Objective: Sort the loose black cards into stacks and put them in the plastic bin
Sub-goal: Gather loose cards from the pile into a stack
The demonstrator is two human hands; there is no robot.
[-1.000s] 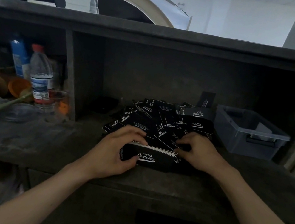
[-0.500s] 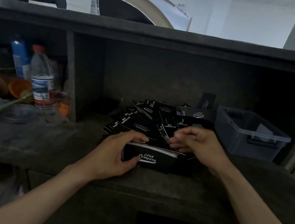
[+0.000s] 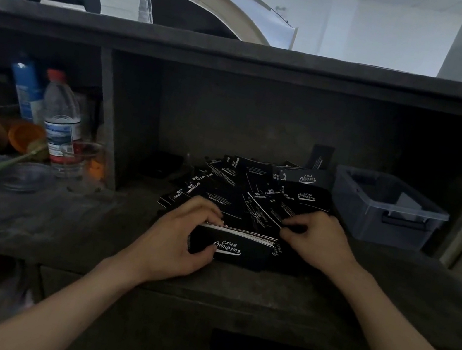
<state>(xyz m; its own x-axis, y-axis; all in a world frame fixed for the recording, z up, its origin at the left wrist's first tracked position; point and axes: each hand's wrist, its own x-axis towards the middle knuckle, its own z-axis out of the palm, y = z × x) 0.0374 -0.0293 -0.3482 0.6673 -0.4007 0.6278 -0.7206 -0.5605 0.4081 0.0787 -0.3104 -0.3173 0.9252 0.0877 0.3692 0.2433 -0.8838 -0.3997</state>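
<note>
Cards (image 3: 253,179), black with white lettering, lie scattered in a loose heap just beyond both hands on the dark shelf (image 3: 61,222). The left hand (image 3: 178,239) grips a gathered stack (image 3: 237,245) at its left end, fingers curled over the top edge and thumb pressed against the near face, so that the stack stands on its long edge in front of the heap. The right hand (image 3: 317,239) sits just right of the stack with its fingers curled in, thumb and fingertips pinching a single card (image 3: 263,210) at the near edge of the heap. The plastic bin (image 3: 382,220) stands beyond and to the right of the right hand, near the heap. Well to the left of the left hand, past a divider, stands a water bottle (image 3: 61,123).
</note>
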